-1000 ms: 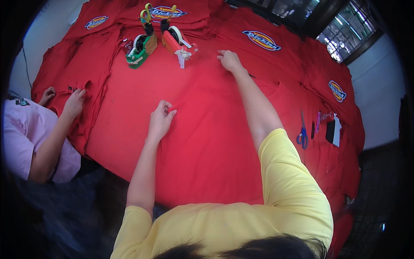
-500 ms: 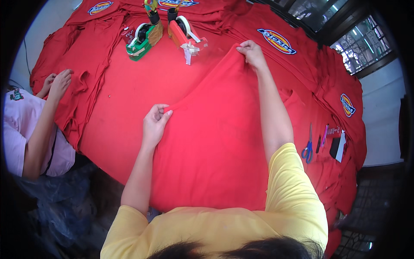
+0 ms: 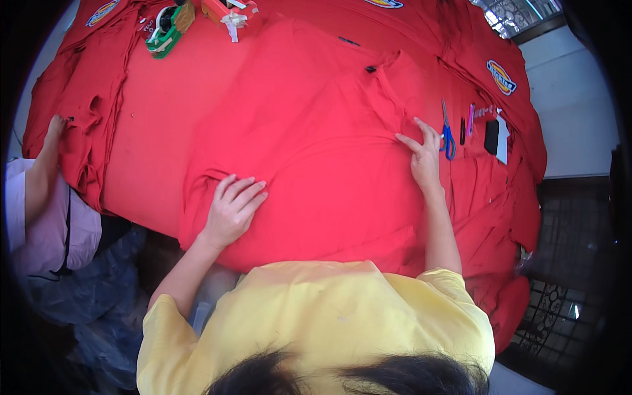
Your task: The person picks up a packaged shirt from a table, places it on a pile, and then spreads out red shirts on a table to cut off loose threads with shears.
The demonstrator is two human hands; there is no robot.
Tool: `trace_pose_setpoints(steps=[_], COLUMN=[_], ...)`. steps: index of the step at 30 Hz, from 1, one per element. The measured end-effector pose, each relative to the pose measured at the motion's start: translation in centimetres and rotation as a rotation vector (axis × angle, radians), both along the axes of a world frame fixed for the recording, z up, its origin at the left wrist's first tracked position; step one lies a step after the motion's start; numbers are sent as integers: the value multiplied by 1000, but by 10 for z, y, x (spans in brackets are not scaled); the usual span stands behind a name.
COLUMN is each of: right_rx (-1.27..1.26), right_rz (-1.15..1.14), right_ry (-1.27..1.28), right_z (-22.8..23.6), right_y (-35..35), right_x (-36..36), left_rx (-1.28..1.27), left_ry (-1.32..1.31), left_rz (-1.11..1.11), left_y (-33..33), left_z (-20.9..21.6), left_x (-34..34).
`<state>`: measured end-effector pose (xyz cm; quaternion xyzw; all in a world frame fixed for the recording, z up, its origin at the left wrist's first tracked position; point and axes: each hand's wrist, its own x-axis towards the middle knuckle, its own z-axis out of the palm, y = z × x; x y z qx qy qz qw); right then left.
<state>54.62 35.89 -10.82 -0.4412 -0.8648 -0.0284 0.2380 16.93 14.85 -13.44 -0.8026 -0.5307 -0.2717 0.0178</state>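
A red shirt [image 3: 329,151] is spread on the near middle of the counter [image 3: 151,125], pressed flat under the open left hand [image 3: 232,209] and right hand [image 3: 424,155], and could be snagged by the scissors [image 3: 447,135] just right of the fingers.

oval yellow-blue label [image 3: 501,77] far right, another [image 3: 102,12] far left
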Motion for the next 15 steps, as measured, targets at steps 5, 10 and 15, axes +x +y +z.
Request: trace_pose_setpoints(steps=[5, 10, 15], right_rx=[-52, -93, -228], right_rz=[-190, -135, -247], right_ry=[210, 339, 351], right_z=[-5, -7, 5], right_y=[-42, -49, -40], right_x=[20, 24, -13], left_rx=[10, 99, 98], left_ry=[31, 10, -71], left_rz=[-29, -9, 2], left_y=[-10, 1, 31], left_z=[3, 18, 13], left_x=[-2, 5, 10])
